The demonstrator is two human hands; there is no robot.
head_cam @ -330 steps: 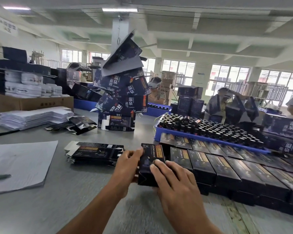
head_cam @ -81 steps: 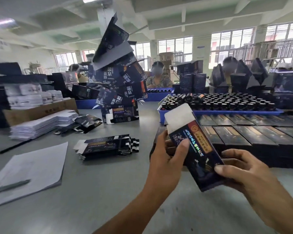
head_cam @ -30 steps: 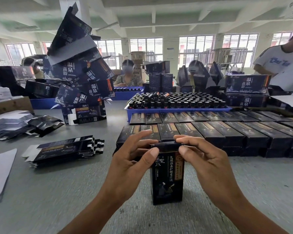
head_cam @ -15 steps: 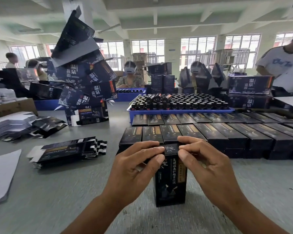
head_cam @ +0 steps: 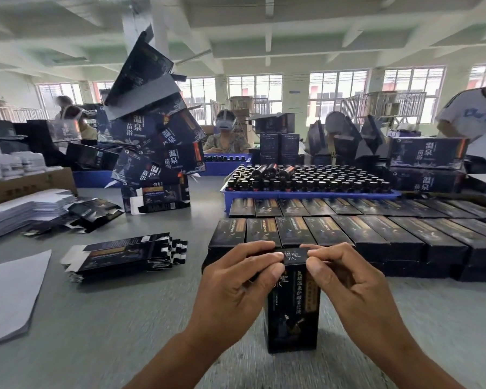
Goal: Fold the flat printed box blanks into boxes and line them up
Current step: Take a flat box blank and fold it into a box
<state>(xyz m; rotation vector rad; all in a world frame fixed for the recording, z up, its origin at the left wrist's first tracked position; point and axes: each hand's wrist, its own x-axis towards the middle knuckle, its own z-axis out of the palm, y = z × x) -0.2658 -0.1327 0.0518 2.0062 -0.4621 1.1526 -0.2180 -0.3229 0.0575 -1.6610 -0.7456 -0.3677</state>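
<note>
Nearest the camera, a dark printed box (head_cam: 292,310) stood upright on the grey table (head_cam: 110,332), its base planted so the top end faced up for closing. The left hand (head_cam: 236,287) and the right hand (head_cam: 351,284) pinched that box at its top from either side, fingers curled over the upper edge and thumbs pressed to the front, probably to tuck the top flap home while the table took the push. Just behind the box lay rows of finished boxes (head_cam: 348,234), flat and touching side by side, so the new one likely belonged at the near end of that line. Left of the box, a stack of flat blanks (head_cam: 124,254) waited within easy reach of the left hand. Beyond the rows sat a blue tray of small bottles (head_cam: 306,181), perhaps the goods meant for these boxes. Farther left of the tray, a leaning pile of larger cartons (head_cam: 152,136) rose high.
</note>
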